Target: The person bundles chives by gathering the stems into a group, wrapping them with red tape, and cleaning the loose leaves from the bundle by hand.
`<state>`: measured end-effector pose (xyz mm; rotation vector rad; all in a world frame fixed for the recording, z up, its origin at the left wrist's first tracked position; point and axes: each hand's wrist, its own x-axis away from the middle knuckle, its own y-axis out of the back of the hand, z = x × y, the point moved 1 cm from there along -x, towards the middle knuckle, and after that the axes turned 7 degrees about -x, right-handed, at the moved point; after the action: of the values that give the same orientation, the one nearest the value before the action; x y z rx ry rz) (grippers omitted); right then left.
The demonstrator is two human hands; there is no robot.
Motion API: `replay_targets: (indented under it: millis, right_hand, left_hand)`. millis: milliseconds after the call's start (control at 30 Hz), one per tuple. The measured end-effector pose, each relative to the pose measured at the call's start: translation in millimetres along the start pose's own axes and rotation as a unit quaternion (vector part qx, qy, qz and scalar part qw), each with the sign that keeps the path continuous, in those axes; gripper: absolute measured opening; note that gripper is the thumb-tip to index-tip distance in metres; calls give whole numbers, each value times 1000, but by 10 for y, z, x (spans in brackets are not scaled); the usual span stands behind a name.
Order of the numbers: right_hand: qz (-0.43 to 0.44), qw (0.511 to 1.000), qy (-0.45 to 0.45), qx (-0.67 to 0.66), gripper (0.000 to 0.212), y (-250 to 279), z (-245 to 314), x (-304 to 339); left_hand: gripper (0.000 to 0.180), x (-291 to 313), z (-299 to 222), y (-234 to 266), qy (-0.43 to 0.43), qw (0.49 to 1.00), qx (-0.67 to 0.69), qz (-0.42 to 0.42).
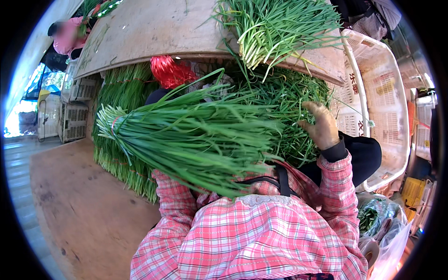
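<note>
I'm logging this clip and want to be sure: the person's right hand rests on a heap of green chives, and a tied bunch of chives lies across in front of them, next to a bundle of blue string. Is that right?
Not quite: the string is red, not blue, as the head view shows. The rest holds: the right hand rests on the heap of green chives, and the tied bunch lies across in front of the person.

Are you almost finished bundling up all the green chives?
Not yet, it seems. Done: tied bundles lie stacked on the left, by the wooden board. In hand: one big bunch, tied near its pale ends, lies across the person's front; the left hand is hidden under it, and the right hand rests on the loose heap. Left: that heap, plus more chives on the table above.
</note>
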<state>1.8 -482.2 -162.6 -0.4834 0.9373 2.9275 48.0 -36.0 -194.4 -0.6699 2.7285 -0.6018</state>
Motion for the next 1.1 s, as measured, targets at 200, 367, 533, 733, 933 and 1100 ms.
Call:
replay_targets:
  millis: [200,367,533,733,933,1100]
  right_hand:
    - [20,990,15,-138,16,-12,521,-113]
    - [88,959,100,-252,28,-203,1023,-215]
    - [-30,926,-40,-375,25,-89,1041,-337]
    - [71,969,32,-234,30,-277,1251,-762]
    - [-145,935,3,-324,16,-306,1012,-863]
    - [-92,983,28,-158,12,-55,406,-655]
  left_hand:
    - [59,93,-97,60,-6,1000,-6,-9]
    - [59,161,-85,82,0,1000,0,-8]
    - [59,291,-155,157,-11,1000,2,-14]
    - [60,335,-153,247,-18,1000,-8,-23]
    - [60,287,-150,425,-5,998,57,15]
    - [61,89,-156,727,72,963,181,184]
